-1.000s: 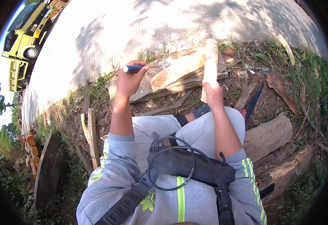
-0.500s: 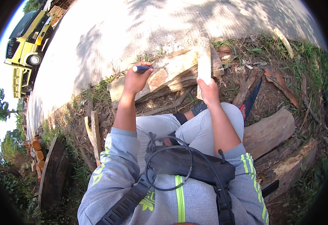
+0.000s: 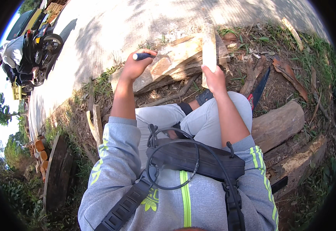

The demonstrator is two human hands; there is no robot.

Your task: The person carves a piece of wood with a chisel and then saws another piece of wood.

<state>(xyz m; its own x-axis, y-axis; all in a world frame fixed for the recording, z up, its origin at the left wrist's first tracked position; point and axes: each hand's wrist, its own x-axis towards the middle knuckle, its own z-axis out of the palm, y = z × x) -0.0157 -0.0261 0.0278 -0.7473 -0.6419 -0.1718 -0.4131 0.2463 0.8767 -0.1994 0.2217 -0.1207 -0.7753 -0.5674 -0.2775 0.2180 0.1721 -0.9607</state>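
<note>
- Two hands share the work: the left hand [image 3: 134, 68] has its fingers wrapped tight around the blue handle of a tool [image 3: 145, 56], raised above the split log [image 3: 168, 63], and the right hand [image 3: 214, 78] has its fingers closed on the lower end of a pale wooden stick [image 3: 209, 52].
- That stick stands nearly upright, its far end leaning against the right end of the split log, just in front of the person's knees.
- For a clean stroke, I judge the stick should be braced firmly against the log so it cannot skid (the log's raw face looks uneven).
- Keeping the right hand low on the stick, well below where the blade would land, seems the safest hold.
- The tool's working end is hard to make out against the log, so its angle cannot be told; a shallow angle along the grain would likely take cleaner shavings.
- A dark saw blade with a red handle [image 3: 257, 90] lies on the ground to the right of the log, near the person's right knee.
- A rounder log [image 3: 277, 124] lies nearer the person, right of the split log.
- Far left of the log, a motorbike [image 3: 41, 48] stands on the paved road (well apart from the work).
</note>
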